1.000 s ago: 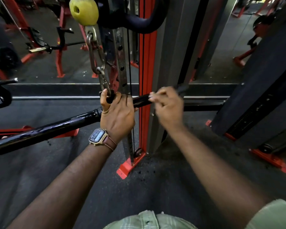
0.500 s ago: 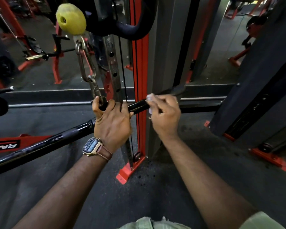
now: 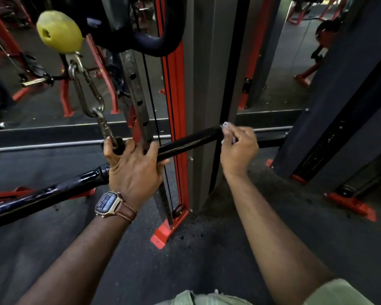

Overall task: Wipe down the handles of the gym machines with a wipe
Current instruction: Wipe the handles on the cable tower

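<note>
Head view: the bar [image 3: 185, 143] hangs from a chain [image 3: 87, 93] and runs long and slanted — low at the left, rising to its right end. The left hand [image 3: 133, 170] is wrapped around it at the middle, just by the chain hook, steadying it. The right hand [image 3: 238, 150] is closed on a wipe [image 3: 226, 126], pressed at the bar's right tip. From there the unwiped length lies leftward, toward the left hand, so the right hand is the nearer — I'd judge the next stroke runs back along that axis.
</note>
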{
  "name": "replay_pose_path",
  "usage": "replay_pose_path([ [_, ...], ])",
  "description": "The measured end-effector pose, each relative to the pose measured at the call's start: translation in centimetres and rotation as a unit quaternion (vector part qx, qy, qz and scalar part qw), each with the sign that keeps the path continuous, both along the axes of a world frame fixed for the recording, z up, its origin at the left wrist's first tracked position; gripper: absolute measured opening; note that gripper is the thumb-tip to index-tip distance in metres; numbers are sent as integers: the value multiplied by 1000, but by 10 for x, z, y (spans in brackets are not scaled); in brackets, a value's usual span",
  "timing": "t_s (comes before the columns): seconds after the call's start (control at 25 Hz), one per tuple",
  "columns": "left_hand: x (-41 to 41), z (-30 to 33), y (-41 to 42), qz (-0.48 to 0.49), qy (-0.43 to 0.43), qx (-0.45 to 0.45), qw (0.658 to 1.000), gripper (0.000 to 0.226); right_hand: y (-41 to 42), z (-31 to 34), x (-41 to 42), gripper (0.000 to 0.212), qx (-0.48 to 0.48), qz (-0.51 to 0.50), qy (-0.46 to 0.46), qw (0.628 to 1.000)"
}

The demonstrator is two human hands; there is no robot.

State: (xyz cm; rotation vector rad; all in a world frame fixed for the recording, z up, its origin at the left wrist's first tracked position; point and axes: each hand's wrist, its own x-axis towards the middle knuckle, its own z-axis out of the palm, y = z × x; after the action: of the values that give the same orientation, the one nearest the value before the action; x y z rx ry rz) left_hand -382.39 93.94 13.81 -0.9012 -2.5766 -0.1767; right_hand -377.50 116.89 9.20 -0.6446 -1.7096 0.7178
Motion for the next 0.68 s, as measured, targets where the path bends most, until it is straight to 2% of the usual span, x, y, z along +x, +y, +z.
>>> replay_pose_path([
  [0.04,1,1,0,4,-3,4,1000,32,-11,-2,-2,17,6,28,5,1000],
  [0.12,1,2,0,10,-17,15,1000,36,-43,-4,-2,18,84,142,6,986],
  [0.16,1,2,0,12,-19,17,1000,38,-44,0,0,16,94,161,15,982],
  [0.2,1,2,0,12,-17,14,1000,39,-33,5,-1,14,67,146,23,987],
  [0.28,1,3,-1,15,-15,6,1000,40,3,15,-1,13,-28,46,57,997],
  [0.32,1,2,-1,16,-19,5,1000,42,10,16,-1,14,-44,12,59,997],
  [0.36,1,1,-1,17,-21,7,1000,44,6,15,-3,15,-28,15,50,998],
  [0.48,-1,0,-2,19,-9,26,999,51,-36,6,-1,14,82,173,-4,981],
  [0.52,-1,-1,-2,18,-7,28,999,51,-32,3,-1,15,68,165,-6,984],
  [0.64,-1,-3,-2,14,-7,19,1000,49,-6,6,0,16,-50,62,33,996],
  [0.68,-2,-5,-1,15,-6,15,1000,48,-9,7,0,16,-29,72,13,997],
])
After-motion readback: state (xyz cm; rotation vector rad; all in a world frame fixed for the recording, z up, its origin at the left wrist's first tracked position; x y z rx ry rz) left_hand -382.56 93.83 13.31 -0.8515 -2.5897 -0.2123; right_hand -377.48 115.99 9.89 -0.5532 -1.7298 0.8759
